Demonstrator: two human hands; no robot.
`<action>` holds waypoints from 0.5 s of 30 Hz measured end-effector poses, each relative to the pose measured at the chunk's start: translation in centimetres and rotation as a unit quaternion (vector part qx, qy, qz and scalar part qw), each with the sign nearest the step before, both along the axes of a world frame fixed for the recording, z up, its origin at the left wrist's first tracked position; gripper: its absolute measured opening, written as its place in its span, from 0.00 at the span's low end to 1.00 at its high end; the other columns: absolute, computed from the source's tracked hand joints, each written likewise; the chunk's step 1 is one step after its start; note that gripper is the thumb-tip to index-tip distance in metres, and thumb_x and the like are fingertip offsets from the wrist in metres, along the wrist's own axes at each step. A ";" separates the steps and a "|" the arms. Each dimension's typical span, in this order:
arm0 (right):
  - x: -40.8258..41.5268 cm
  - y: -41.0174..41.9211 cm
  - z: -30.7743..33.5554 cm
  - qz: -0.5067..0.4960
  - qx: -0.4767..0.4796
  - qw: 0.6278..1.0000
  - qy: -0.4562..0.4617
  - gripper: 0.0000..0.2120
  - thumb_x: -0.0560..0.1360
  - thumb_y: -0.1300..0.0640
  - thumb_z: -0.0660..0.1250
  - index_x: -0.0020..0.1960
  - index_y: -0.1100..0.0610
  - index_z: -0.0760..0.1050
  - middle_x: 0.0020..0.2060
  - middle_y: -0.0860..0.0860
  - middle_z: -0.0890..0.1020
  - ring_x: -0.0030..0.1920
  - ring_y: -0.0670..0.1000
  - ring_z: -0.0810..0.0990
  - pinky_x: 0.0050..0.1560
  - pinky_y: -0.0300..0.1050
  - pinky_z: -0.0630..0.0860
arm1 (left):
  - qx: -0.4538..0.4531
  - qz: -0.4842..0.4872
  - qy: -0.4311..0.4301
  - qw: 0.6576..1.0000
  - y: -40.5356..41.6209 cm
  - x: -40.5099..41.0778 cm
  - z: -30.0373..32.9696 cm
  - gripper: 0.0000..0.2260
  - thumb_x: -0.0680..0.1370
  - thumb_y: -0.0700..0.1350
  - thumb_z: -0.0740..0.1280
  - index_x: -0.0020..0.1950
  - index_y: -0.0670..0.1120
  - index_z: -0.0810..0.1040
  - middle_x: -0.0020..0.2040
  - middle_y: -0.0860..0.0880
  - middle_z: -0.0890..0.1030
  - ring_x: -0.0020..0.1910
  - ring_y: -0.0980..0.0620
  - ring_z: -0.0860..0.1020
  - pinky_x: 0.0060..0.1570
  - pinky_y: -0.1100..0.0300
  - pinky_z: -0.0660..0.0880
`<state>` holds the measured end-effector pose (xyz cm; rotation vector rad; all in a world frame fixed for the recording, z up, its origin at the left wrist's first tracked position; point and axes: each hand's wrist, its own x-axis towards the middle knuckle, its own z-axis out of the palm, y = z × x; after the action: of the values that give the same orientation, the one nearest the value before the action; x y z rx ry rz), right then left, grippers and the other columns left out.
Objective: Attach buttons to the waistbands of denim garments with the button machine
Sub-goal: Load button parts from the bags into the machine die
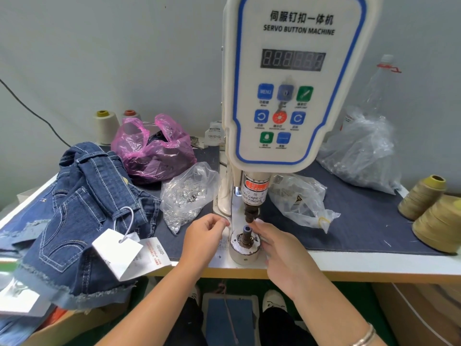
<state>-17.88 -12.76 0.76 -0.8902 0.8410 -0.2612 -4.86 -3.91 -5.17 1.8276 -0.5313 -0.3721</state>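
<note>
The white servo button machine [287,96] stands at the middle of the table. Its dark upper punch [250,213] hangs just above the lower die post [247,236] on a round white base. My left hand [204,237] sits just left of the die, fingers curled and thumb pressed to the forefinger; whatever it pinches is hidden. My right hand [279,248] reaches in from the right, with stretched fingers touching the base and its fingertips at the punch. Denim shorts [82,221] with white paper tags [122,253] lie heaped at the left, off the die.
Clear bags of metal button parts [184,193] [299,201] flank the machine; a bigger one [361,156] and a pink bag [154,151] lie behind. Thread cones [431,213] [104,126] stand right and back left. A foot pedal [229,320] sits under the table between my shoes.
</note>
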 end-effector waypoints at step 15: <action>0.1 0.4 0.3 0.018 -0.030 0.999 -0.004 0.10 0.77 0.63 0.63 0.50 0.58 0.83 0.54 0.52 0.82 0.56 0.49 0.76 0.48 0.45 0.66 | 0.013 -0.019 -0.043 0.999 0.4 -0.9 0.4 0.10 0.77 0.45 0.65 0.37 0.53 0.80 0.24 0.56 0.72 0.24 0.60 0.68 0.31 0.62 0.67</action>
<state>-17.76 -12.31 1.09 -0.9584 0.8117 -0.2601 -5.71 -3.49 -4.81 1.8674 -0.6241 -0.3288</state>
